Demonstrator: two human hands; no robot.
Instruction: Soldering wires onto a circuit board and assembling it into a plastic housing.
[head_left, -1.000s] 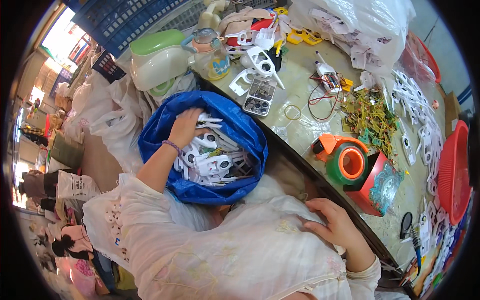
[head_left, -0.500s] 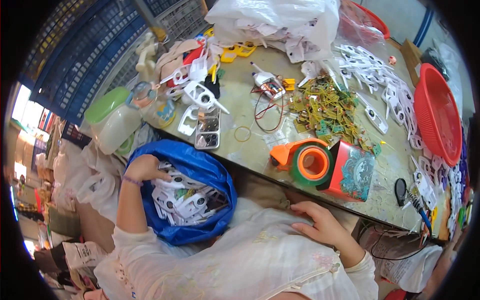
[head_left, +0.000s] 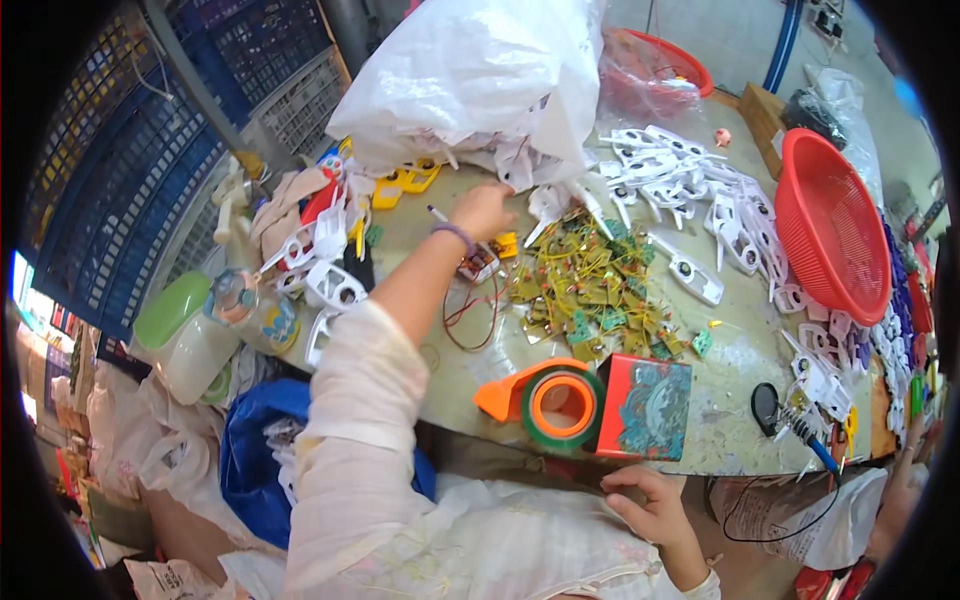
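Note:
My left hand (head_left: 483, 213) reaches across the table to the mouth of a white plastic bag (head_left: 470, 80). Its fingers point toward white plastic shells (head_left: 515, 165) there, look slightly apart, and show nothing held. Under that wrist lies a white device with red wires (head_left: 478, 263), partly hidden. To its right is a heap of small circuit boards with yellow-green wires (head_left: 580, 280). My right hand (head_left: 650, 508) hovers by the table's near edge, fingers apart and holding nothing. A blue bag (head_left: 250, 440) of white plastic parts (head_left: 284, 450) sits at my left, partly behind my sleeve.
An orange tape dispenser (head_left: 540, 402) stands against a red box (head_left: 645, 408) at the near edge. A soldering iron (head_left: 810, 435) rests at the right, below a red basket (head_left: 835, 225). White handheld shells (head_left: 735, 215) cover the far right. A bottle (head_left: 250, 310) stands left.
My left hand has left the blue bag and gone forward and right to the white bag's mouth. The view has shifted. My right hand stays near the table's edge.

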